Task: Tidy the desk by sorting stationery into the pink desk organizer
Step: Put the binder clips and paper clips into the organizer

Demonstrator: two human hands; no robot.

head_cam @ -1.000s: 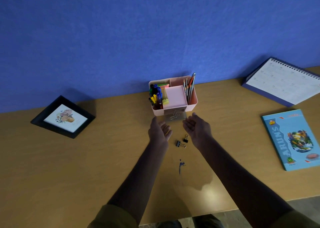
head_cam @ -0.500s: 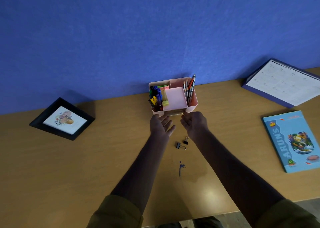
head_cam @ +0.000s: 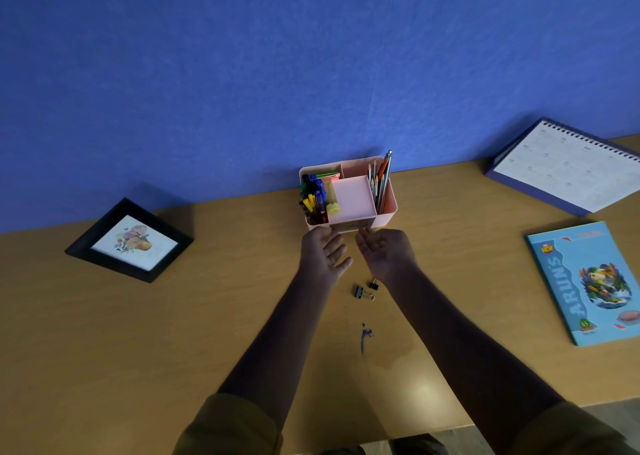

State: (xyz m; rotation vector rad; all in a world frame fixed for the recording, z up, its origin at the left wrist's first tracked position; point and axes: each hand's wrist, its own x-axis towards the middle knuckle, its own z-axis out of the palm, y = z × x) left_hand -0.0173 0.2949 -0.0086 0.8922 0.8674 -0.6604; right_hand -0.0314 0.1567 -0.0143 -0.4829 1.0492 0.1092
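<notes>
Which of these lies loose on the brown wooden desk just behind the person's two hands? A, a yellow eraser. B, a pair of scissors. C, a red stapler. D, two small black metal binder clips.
D: two small black metal binder clips lie on the brown wooden desk between the wrists, nearer the person than the left hand and right hand, outside the pink plastic desk organizer.

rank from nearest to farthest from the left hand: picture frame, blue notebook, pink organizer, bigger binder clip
1. pink organizer, just beyond the left hand fingertips
2. bigger binder clip, nearer the person, rightward
3. picture frame, far left
4. blue notebook, far right
</notes>
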